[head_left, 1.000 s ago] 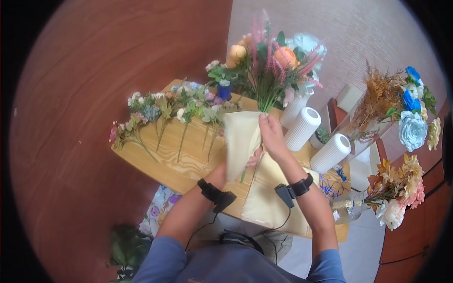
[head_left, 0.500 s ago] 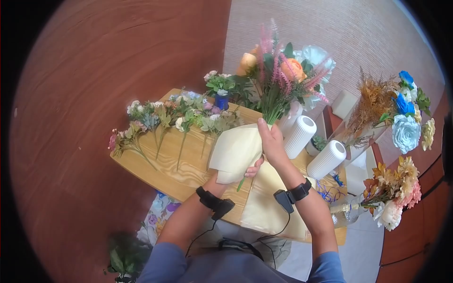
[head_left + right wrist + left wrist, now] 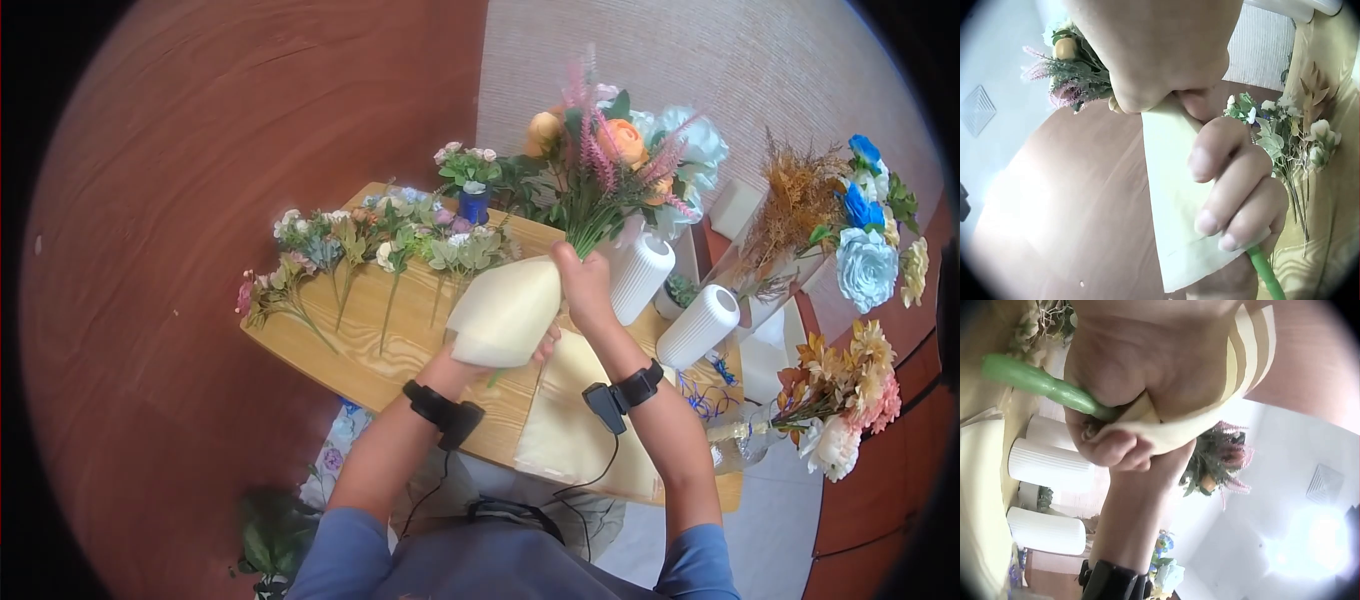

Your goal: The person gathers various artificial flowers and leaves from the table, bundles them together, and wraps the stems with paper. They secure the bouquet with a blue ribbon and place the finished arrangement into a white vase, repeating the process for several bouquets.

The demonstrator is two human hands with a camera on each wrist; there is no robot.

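A bouquet [image 3: 612, 165] of pink spikes, orange blooms and green stems leans up and away from me. Cream wrapping paper [image 3: 508, 312] curves around its lower stems. High on the wrap, my right hand [image 3: 588, 288] grips the stems and the paper's edge, thumb uppermost. My left hand [image 3: 547, 345], mostly behind the paper, holds the lower part. Its curled fingers [image 3: 1241, 181] press the wrap in the right wrist view. A shiny green stem end [image 3: 1054, 387] pokes out below the left palm.
More cream paper [image 3: 580, 430] lies flat on the wooden table [image 3: 400, 370]. Loose flower stems [image 3: 390, 250] spread at the left. White ribbed vases [image 3: 700, 325] and a small potted plant stand at the right, near blue ribbon [image 3: 705, 395] and flowers in a glass vase [image 3: 745, 445].
The wrapping paper has gone from standing up beside the stems to being folded down around them. The bouquet's flower end has tilted slightly to the right. Both hands keep their hold.
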